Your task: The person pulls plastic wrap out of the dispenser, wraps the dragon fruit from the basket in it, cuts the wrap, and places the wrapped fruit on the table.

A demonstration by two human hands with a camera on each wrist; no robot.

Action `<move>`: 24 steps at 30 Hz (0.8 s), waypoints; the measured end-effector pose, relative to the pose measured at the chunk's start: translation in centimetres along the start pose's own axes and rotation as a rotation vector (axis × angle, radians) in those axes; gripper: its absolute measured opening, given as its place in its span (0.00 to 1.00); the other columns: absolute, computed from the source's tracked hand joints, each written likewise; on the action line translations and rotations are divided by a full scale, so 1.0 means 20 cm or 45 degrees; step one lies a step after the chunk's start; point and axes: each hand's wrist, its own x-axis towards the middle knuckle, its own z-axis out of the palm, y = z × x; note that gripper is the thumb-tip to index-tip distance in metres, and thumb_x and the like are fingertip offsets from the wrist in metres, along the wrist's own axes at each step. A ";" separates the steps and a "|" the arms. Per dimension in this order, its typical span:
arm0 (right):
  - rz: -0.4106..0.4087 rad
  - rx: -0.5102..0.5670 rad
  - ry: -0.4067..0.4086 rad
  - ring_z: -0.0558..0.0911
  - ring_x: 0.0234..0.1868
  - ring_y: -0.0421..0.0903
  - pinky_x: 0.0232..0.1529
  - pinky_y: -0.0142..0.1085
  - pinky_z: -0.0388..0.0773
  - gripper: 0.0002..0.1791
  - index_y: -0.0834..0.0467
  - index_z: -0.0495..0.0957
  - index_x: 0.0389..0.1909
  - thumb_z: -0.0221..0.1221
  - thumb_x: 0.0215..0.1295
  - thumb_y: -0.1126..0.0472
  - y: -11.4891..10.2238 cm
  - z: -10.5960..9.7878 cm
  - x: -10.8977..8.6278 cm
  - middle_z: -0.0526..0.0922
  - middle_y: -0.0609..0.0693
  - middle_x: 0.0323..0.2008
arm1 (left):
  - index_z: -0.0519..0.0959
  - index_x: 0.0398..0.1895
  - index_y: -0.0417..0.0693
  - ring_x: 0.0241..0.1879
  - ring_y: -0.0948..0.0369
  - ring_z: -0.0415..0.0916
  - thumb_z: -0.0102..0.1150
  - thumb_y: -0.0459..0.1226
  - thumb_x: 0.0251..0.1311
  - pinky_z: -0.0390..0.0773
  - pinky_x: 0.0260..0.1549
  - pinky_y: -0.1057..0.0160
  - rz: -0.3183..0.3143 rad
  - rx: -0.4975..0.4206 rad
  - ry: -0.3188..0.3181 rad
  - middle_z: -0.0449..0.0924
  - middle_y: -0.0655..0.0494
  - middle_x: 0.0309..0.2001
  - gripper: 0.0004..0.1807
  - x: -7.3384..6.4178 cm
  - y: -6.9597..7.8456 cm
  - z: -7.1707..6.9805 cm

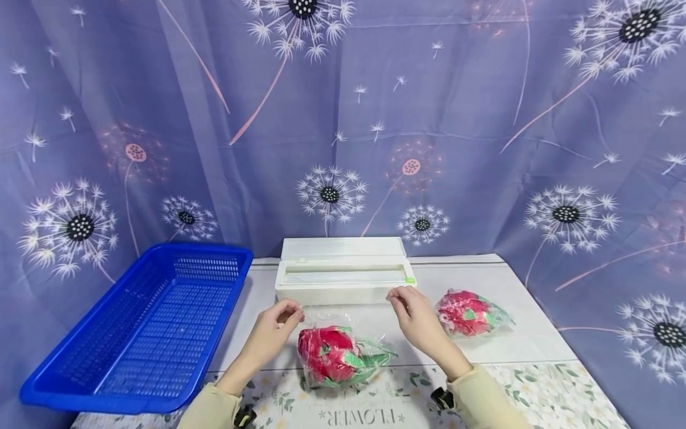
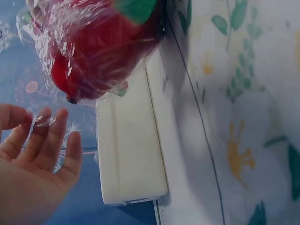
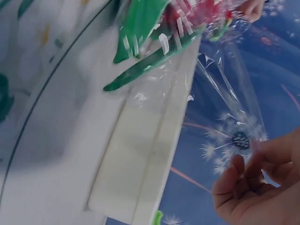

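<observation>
A red dragon fruit (image 1: 328,351) with green leaf tips lies on clear plastic film in the middle of the table. My left hand (image 1: 273,328) pinches the film at its far left, thumb against fingertip. In the left wrist view this hand (image 2: 37,164) has its other fingers spread. On the far right, my right hand (image 1: 415,319) pinches the film (image 3: 229,89), which stretches taut from its fingertips in the right wrist view. Just behind the fruit stands a white cling film dispenser (image 1: 329,292), its lid (image 1: 343,246) raised.
A second dragon fruit (image 1: 466,313), wrapped in film, lies to the right beyond my right hand. A large blue plastic basket (image 1: 214,328) stands at the left. Behind the table hangs a blue dandelion-print curtain (image 1: 375,65). A flower-patterned cloth (image 1: 552,390) covers the front.
</observation>
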 end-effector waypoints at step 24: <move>0.016 0.255 -0.012 0.69 0.20 0.34 0.21 0.30 0.71 0.11 0.52 0.77 0.46 0.53 0.72 0.70 -0.21 0.05 -0.22 0.72 0.39 0.24 | 0.64 0.69 0.50 0.37 0.56 0.74 0.65 0.45 0.62 0.77 0.36 0.63 0.141 0.168 -0.360 0.71 0.60 0.38 0.34 -0.08 0.02 -0.06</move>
